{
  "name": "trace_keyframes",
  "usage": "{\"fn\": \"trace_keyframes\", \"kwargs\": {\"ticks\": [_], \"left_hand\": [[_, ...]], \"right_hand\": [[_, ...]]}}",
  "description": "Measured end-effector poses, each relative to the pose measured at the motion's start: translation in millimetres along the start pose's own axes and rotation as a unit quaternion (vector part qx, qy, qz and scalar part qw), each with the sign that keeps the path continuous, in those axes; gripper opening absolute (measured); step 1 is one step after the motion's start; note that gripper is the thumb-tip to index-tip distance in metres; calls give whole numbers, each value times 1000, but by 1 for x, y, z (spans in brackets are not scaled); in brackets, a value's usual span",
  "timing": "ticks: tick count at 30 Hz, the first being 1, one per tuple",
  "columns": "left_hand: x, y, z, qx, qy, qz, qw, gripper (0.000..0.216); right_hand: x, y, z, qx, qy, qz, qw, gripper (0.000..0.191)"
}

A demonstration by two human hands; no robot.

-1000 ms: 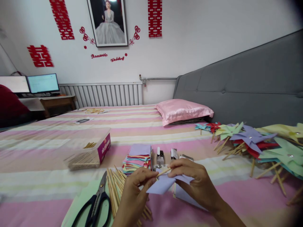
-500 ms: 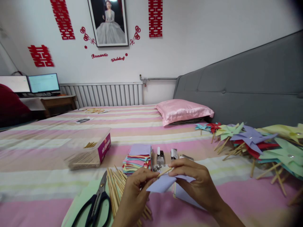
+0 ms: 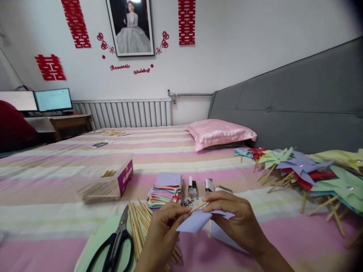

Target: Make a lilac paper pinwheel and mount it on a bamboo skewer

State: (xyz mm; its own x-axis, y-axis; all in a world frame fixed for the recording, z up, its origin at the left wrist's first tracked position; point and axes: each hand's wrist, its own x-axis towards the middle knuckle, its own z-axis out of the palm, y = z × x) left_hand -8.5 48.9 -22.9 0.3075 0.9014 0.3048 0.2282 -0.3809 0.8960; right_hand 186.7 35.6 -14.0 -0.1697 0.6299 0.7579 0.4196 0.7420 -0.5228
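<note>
Scarcely anything has moved since the earlier frames: the room sits slightly farther right in view, while your two hands keep nearly the same pose. Striped cover of the bed (image 3: pixel 159 151) spreads between your right hand (image 3: pixel 236 215) and the pinwheels (image 3: pixel 302 166), which lie along the headboard (image 3: pixel 283 94); on your left side, the scissors (image 3: pixel 121 234) and loose sticks (image 3: pixel 136 226) crowd your left hand (image 3: pixel 164 228), and ahead of your fingertips stand small boxes (image 3: pixel 193 189) and a paper stack (image 3: pixel 168 179). Held in front of you, above the cover, are one wooden stick (image 3: pixel 197 207) and one folded lilac paper (image 3: pixel 195 222). Note the stick's long axis: crosswise, rising from your left fingertips toward your right; one paper flap points left and toward you, another right. Your left grip is closed, thumb and fingers pinching the stick's left end against the paper; your right grip is closed on the paper, fingertips at the stick's right end, its thumb hidden. Count one pair of scissors, two small boxes, one clear tub (image 3: pixel 125 177), one pillow (image 3: pixel 222 134) and at least six pinwheels; the loose sticks overlap too much to number.
</note>
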Motion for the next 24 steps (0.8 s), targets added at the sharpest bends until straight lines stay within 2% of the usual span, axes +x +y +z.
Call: {"fn": "trace_keyframes", "kwargs": {"ticks": [11,24], "left_hand": [[2,1,-1,19,-12,15,1000,20],[1,-4,-1,4,-8,21,1000,20]], "right_hand": [[1,-2,-1,-4,8,-17,1000,14],[0,-3,1,26,-2,21,999,14]]}}
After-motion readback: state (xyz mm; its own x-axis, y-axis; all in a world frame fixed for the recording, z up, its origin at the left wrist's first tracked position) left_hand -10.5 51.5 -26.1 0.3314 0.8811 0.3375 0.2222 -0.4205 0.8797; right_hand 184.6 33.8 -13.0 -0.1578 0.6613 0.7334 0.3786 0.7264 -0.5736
